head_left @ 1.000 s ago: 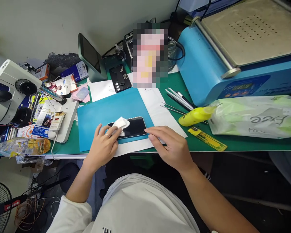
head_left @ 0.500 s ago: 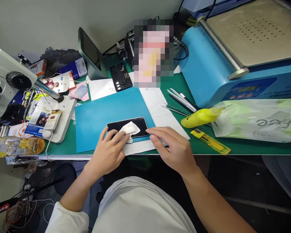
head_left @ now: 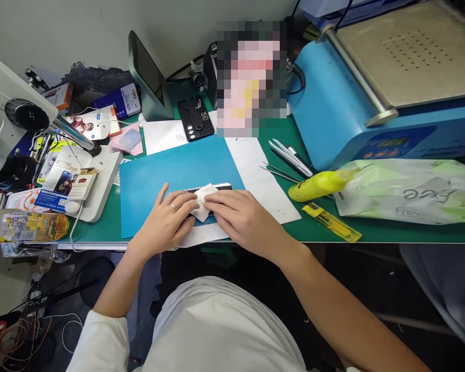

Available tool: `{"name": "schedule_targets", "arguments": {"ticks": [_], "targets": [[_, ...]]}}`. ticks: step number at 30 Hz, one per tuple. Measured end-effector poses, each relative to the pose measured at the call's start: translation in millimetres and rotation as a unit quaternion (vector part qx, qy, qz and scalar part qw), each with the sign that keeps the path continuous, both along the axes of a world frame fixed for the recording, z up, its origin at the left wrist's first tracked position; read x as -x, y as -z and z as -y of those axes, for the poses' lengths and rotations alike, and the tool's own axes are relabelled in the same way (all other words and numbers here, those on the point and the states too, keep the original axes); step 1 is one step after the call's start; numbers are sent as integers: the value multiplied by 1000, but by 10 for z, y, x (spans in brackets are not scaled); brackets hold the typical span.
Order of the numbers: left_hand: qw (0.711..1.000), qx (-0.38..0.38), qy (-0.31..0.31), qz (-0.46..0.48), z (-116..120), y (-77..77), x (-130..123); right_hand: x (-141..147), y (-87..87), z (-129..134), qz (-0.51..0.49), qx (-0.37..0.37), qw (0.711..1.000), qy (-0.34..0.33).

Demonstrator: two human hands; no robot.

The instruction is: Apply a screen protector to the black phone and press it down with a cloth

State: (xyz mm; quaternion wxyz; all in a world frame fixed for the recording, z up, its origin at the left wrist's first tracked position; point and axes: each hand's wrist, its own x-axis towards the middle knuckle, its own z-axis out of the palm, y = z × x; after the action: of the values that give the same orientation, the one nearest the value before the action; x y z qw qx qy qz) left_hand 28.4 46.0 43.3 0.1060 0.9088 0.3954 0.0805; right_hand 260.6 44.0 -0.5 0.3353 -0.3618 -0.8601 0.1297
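A crumpled white tissue (head_left: 203, 200) lies over a black-screened phone (head_left: 223, 186), which rests on the blue mat (head_left: 158, 178). My left hand (head_left: 169, 216) has its fingers closed on the tissue's left side, a ring on one finger. From the right, my right hand (head_left: 242, 217) pinches the tissue's other side. Between them the two hands hide most of the phone; its far edge and upper right corner show. White paper (head_left: 207, 235) sticks out at the near edge under the hands.
Tweezers (head_left: 281, 173), a yellow bottle (head_left: 313, 187), a yellow blade case (head_left: 331, 222) and a tissue pack (head_left: 403, 191) lie on the right. Behind them stands a blue heating machine (head_left: 325, 108). A microscope (head_left: 19, 113) is at left; a phone case (head_left: 196, 118) lies at the back.
My right hand has moved left from the phone's right end onto the tissue. The tissue is now bunched between both hands. The view has shifted slightly.
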Motion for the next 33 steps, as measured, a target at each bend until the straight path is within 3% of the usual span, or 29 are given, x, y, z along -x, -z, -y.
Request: {"name": "schedule_targets", "arguments": {"ticks": [4,11,14,23,27,33], "targets": [[997,-52,8,63,78,72,-56,25,34,-89,71,-31,997,-11],[998,-54,8,9,33,160,-83,31,3,-99,125,-18,992,5],[1000,-12,6,8,-105,107,-71,47,-55,-193,128,14,992,1],[994,92,-38,-38,-445,-40,-200,124,-235,-559,137,230,963,-21],[986,132,-93,-38,-479,-58,-179,96,-246,-550,143,248,958,-22],[985,143,-84,-52,-494,-73,-202,83,-195,-506,159,221,962,-16]]}}
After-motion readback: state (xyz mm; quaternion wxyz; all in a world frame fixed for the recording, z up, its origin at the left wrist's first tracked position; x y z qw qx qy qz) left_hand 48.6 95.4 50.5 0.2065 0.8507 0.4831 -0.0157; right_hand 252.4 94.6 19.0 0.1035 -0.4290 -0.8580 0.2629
